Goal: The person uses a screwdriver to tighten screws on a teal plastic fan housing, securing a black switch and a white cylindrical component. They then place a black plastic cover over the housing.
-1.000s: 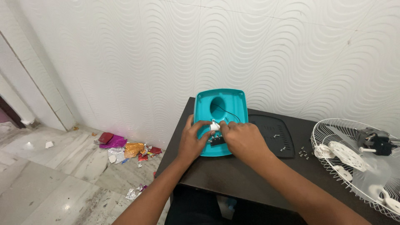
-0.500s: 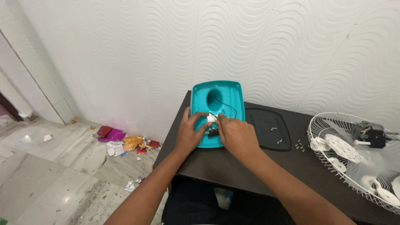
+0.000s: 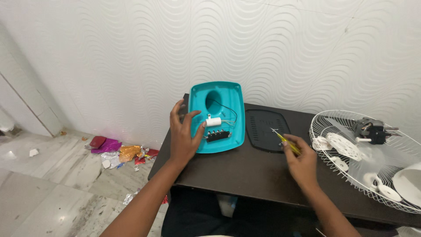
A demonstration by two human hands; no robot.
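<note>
White wavy wall behind dark desk (image 3: 245, 175); left hand (image 3: 184, 134) fingers spread, steadying teal housing (image 3: 217, 116); right hand (image 3: 300, 160) fingers pinch yellow screwdriver (image 3: 285, 140).

A: What is cut off? 
B: The fan grille (image 3: 368, 158) runs past the right edge, and so does the white part (image 3: 410, 179) beside it.

A: And hidden? 
B: My right hand (image 3: 301, 161) covers most of the screwdriver (image 3: 285, 141); the screws are too small to tell.

Dark table (image 3: 245, 175) against the wall

On it lie a teal plastic base (image 3: 223, 105); beside it a black perforated cover (image 3: 263, 131); at the right a white wire fan guard (image 3: 351, 166).
</note>
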